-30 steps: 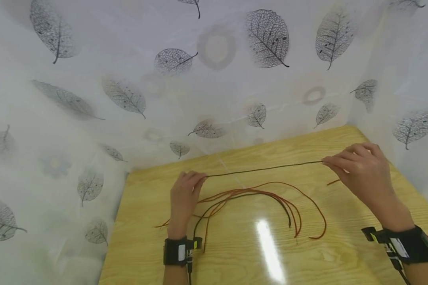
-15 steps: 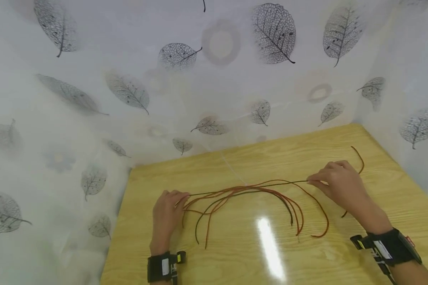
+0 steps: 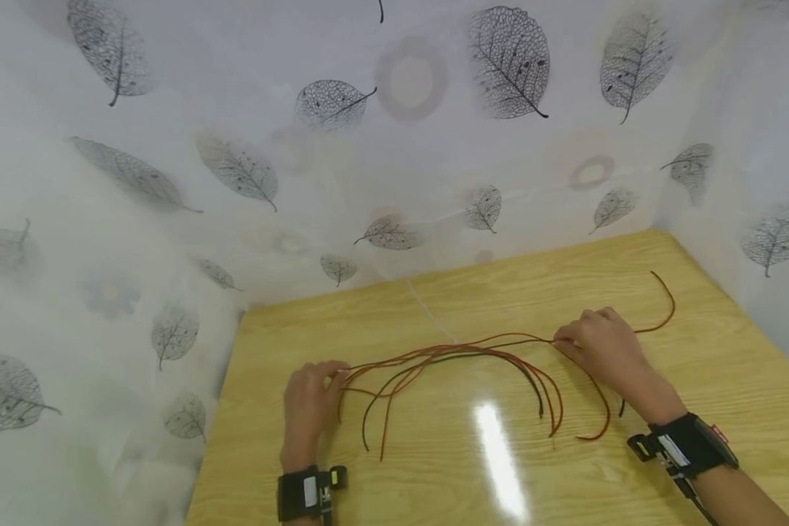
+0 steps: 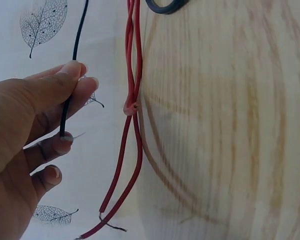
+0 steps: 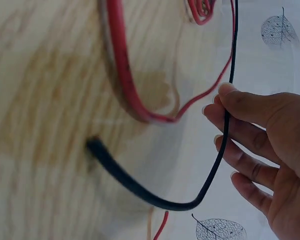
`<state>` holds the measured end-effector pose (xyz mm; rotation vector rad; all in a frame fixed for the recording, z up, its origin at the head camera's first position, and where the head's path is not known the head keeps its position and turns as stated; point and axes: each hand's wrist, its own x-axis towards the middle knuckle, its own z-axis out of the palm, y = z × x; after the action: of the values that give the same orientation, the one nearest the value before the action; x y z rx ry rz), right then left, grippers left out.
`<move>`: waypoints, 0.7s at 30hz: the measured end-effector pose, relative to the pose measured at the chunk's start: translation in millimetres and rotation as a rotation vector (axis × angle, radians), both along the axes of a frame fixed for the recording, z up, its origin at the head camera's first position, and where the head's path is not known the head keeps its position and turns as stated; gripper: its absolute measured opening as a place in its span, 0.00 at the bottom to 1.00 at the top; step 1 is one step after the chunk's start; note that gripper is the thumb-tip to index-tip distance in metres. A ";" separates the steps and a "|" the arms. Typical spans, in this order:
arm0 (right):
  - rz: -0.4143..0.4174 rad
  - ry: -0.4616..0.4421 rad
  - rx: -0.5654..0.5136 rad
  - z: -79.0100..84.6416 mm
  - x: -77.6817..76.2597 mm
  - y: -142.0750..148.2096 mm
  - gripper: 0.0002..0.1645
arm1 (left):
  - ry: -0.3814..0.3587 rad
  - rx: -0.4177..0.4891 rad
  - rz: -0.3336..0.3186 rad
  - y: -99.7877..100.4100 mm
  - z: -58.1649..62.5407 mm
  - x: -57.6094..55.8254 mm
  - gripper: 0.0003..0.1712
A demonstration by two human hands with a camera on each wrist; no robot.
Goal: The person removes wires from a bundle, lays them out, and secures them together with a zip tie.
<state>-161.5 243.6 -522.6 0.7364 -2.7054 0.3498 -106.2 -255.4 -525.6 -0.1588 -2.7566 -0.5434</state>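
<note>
Nearest the viewer, a broad black band (image 3: pixel 697 438) bearing a small camera encircles each wrist, above a pale yellow, wood-grained surface (image 3: pixel 427 467). The left hand (image 3: pixel 310 398) pinches one end of a thin black insulated wire (image 5: pixel 210 180) between thumb and forefinger, the lower fingers loosely spread; a fine pale strand projects from the wire's tip. The right hand (image 3: pixel 603 349) pinches the same wire in like manner, its free end curving beyond the grip toward the surface. The held wire spans the two hands, along the top of an arched bundle; whether it touches the bundle cannot be told. The bundle comprises several slender red insulated wires (image 4: pixel 138 40), crossing one another, and a second black wire (image 3: pixel 364 420). Farther right, a hooked red length (image 3: pixel 673 307) curves beyond the right hand. Behind rises white sheeting (image 3: pixel 532 161) printed with grey skeleton leaves.
</note>
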 end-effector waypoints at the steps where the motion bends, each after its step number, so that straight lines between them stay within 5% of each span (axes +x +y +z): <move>1: -0.007 -0.016 0.005 0.0 0.4 -1.2 0.07 | -0.017 0.003 0.007 0.1 0.0 -0.7 0.06; 11: -0.030 -0.140 0.042 7.1 -0.7 -4.2 0.06 | -0.193 0.088 -0.043 3.9 -7.3 1.8 0.03; 21: -0.183 -0.118 0.019 12.3 -1.0 65.2 0.15 | -0.194 0.104 -0.063 12.2 1.3 0.7 0.03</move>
<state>-162.5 308.8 -510.2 0.4814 -2.8633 0.3336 -105.5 -243.2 -524.4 -0.1774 -2.9094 -0.7543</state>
